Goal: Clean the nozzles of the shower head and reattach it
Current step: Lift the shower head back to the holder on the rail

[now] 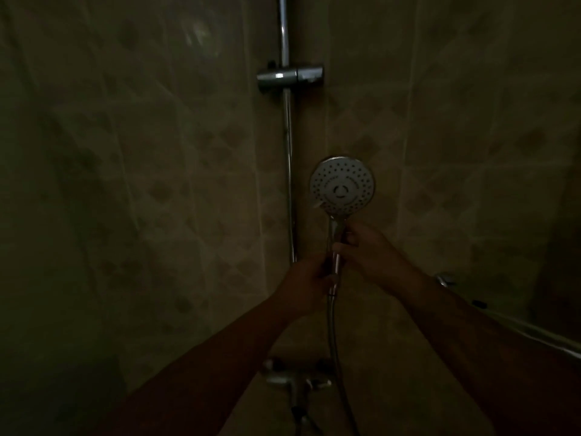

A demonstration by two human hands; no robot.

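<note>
The round white shower head (342,185) faces me with its dotted nozzle plate, held upright in front of the tiled wall. My right hand (366,247) grips the chrome handle just below the head. My left hand (309,278) grips the lower end of the handle, where the metal hose (332,335) joins it. The hose hangs down from there toward the bottom of the view. Up on the chrome riser rail (287,146) sits the empty sliding holder (290,76), above and left of the head.
A chrome mixer tap (295,377) sits low on the wall beneath my arms. Beige tiled walls (157,184) meet in a corner behind the rail. A chrome fitting (445,278) and a pale ledge (534,335) lie at the right. The room is dim.
</note>
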